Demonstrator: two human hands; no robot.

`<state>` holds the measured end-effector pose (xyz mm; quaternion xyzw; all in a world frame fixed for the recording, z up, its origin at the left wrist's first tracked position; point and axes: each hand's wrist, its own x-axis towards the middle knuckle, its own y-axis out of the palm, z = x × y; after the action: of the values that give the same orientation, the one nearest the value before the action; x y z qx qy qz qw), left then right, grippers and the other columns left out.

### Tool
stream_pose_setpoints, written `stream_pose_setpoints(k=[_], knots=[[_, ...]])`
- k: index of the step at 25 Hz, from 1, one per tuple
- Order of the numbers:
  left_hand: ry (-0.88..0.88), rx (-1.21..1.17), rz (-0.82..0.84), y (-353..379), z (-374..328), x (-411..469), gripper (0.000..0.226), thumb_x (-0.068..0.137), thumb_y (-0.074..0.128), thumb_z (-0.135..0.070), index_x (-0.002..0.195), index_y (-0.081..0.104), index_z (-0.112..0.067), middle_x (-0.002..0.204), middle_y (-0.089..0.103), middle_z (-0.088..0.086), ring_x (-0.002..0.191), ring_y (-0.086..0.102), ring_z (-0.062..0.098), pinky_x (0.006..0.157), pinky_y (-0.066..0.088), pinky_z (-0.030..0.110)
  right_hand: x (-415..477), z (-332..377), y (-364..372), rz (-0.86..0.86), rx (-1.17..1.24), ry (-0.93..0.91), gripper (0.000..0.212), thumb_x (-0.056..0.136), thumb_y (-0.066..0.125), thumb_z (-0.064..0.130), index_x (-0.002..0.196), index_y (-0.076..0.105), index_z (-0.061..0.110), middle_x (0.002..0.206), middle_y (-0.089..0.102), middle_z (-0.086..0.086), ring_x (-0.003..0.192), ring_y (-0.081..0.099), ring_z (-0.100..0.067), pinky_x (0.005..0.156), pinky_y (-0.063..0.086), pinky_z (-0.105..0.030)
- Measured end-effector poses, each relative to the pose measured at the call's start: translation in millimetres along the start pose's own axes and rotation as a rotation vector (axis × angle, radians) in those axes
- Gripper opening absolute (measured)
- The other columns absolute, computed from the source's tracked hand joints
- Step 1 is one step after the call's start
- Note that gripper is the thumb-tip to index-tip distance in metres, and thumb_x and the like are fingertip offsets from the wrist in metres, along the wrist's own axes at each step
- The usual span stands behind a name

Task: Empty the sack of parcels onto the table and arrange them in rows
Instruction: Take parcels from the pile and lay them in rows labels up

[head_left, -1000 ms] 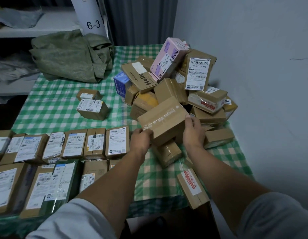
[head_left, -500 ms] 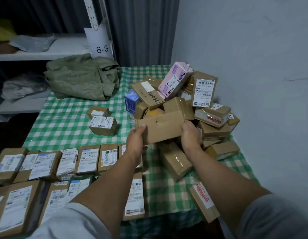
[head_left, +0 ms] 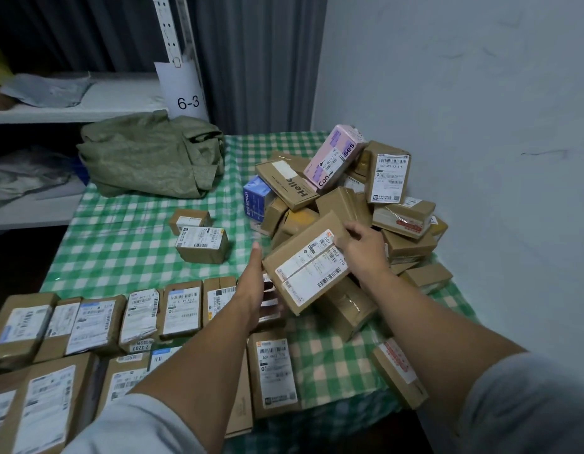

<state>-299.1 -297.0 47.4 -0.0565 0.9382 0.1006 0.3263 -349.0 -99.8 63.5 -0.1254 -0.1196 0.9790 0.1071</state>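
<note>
Parcel [head_left: 308, 267] with a white label sits tilted at centre frame, above the bench [head_left: 120, 247], between both hands. The right hand [head_left: 362, 247] grips its upper right corner, fingers [head_left: 351, 228] curled over the edge. The left hand [head_left: 253, 283] meets the lower left edge, thumb straight up alongside; its fingers are hidden beneath the box, so whether they grip cannot be told. At centre right the pile of parcels [head_left: 392, 211] rises beside the wall [head_left: 480, 126], many boxes buried under others. Rows of labelled parcels [head_left: 143, 316] fill the lower left, cut off by the frame edge and partly covered by the left forearm [head_left: 202, 355]. The green sack [head_left: 149, 155] lies crumpled on the bench at upper left.
</note>
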Motion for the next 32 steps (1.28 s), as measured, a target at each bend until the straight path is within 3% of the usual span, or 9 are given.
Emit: stream_pose_setpoints(k=[4,10,12,15,18,21,24,27,32], knots=[[0.006,0.125,0.125,-15.7,-5.8,1.4,0.063,0.083,0.059,-0.073,0.113,0.072,-0.019,0.107,0.074,0.010,0.106,0.067,0.027,0.092,0.054,0.048,-7.0,-0.2,10.4,-0.033,-0.023,0.008,0.045,0.098,0.063,0.011,0.141,0.056,0.022,0.098,0.069,0.004,0.074,0.074,-0.014,0.054,0.057,-0.025],[-0.052,0.014,0.243,-18.1,10.2,2.1,0.058,0.081,0.071,-0.060,0.116,0.070,-0.014,0.106,0.071,0.012,0.088,0.067,0.024,0.084,0.061,0.045,-15.6,3.4,15.8,-0.144,-0.012,0.015,0.059,0.090,0.075,0.018,0.141,0.043,0.019,0.126,0.061,-0.001,0.080,0.070,-0.013,0.050,0.054,-0.019],[-0.063,-0.044,0.216,-12.0,13.3,4.6,0.055,0.083,0.069,-0.061,0.116,0.070,-0.017,0.106,0.072,0.013,0.084,0.065,0.024,0.084,0.061,0.042,-23.9,-8.2,19.9,0.031,0.127,0.169,0.050,0.093,0.072,0.027,0.135,0.052,0.010,0.115,0.072,-0.002,0.080,0.075,-0.018,0.061,0.060,-0.025],[-0.103,-0.024,0.203,-11.5,25.0,1.4,0.053,0.084,0.066,-0.063,0.111,0.071,-0.017,0.105,0.071,0.014,0.084,0.065,0.025,0.090,0.059,0.044,-38.7,-32.9,22.6,0.280,0.199,0.357,0.038,0.094,0.066,0.041,0.124,0.068,0.018,0.108,0.078,-0.006,0.100,0.075,-0.028,0.096,0.055,-0.052],[-0.210,0.084,0.208,-20.5,40.2,-3.1,0.058,0.083,0.064,-0.066,0.114,0.067,-0.017,0.112,0.070,0.014,0.097,0.067,0.029,0.094,0.056,0.050,-45.4,-45.4,12.7,0.343,0.191,0.377,0.033,0.094,0.067,0.042,0.118,0.071,0.020,0.105,0.078,-0.005,0.101,0.074,-0.028,0.098,0.053,-0.054],[-0.215,0.064,0.067,-19.8,51.1,1.8,0.062,0.080,0.065,-0.065,0.118,0.062,-0.017,0.122,0.067,0.010,0.108,0.065,0.030,0.092,0.052,0.046,-49.7,-63.3,0.1,0.387,0.160,0.359,0.028,0.093,0.071,0.031,0.118,0.070,0.019,0.104,0.079,-0.005,0.095,0.076,-0.023,0.089,0.059,-0.047],[-0.158,-0.011,-0.196,-13.3,61.9,3.7,0.024,0.097,0.058,-0.035,0.108,0.061,-0.015,0.101,0.071,0.008,0.087,0.068,0.024,0.075,0.051,0.036,-52.6,-95.9,-11.2,0.435,0.098,0.445,0.042,0.086,0.078,0.026,0.124,0.068,0.012,0.106,0.078,-0.007,0.098,0.075,-0.027,0.093,0.058,-0.049],[-0.192,0.148,-0.275,-12.8,89.3,8.4,0.023,0.093,0.056,-0.016,0.112,0.065,-0.007,0.100,0.072,0.011,0.091,0.067,0.027,0.078,0.052,0.037,-58.4,-123.5,-20.1,0.460,0.035,0.522,0.032,0.089,0.075,0.025,0.119,0.070,0.015,0.102,0.079,-0.005,0.094,0.076,-0.025,0.075,0.060,-0.040],[-0.154,0.477,-0.367,-8.0,117.8,19.7,0.019,0.098,0.045,-0.005,0.099,0.064,0.001,0.096,0.060,0.015,0.069,0.053,0.020,0.063,0.043,0.032,-58.5,-156.9,-17.4,0.524,-0.085,0.618,0.063,0.073,0.086,0.026,0.128,0.058,0.018,0.106,0.078,-0.002,0.100,0.073,-0.030,0.093,0.053,-0.061]])
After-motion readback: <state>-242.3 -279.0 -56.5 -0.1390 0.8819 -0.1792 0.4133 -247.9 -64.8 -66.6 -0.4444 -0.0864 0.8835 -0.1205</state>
